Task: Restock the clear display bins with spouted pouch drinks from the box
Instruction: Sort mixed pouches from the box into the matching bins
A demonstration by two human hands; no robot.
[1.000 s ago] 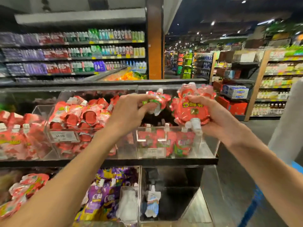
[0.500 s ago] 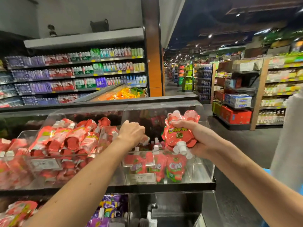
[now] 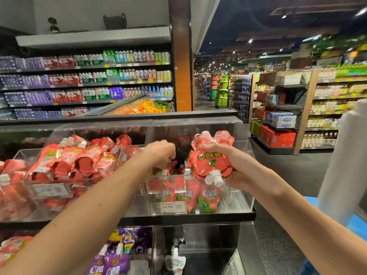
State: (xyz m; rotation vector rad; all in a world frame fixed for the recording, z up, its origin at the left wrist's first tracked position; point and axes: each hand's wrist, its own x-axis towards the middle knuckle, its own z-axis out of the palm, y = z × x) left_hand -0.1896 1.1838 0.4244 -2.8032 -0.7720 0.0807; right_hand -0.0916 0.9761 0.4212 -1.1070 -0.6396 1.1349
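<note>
While I stand at the display, the long wall of bottled drinks [image 3: 89,82] fills the background to my left and a store aisle runs off to the right. Below it, the neighbouring clear bin [image 3: 21,154] on the top tier is heaped with red spouted pouches [image 3: 85,157] lying every which way. Beside that, at the end of the tier, sits the right-hand clear bin [image 3: 241,195], and it holds only a short row of standing pouches [image 3: 208,197] pressed against its front wall, spouts up. On the tier beneath, purple pouches [image 3: 117,262] show at the bottom edge of my view.

Both my forearms reach in over the right-hand bin. My right hand [image 3: 234,167] is clenched round a bunch of red pouches [image 3: 210,161], held above the bin's front right part with their bottoms up and their white caps [image 3: 213,178] pointing down toward me. My left hand [image 3: 158,153] is down inside the same bin, knuckles up, fingers curled downward among the spout tops; whether they actually grasp a pouch I cannot tell. A price label [image 3: 167,207] reading 14.90 is fixed to the bin's front.
</note>
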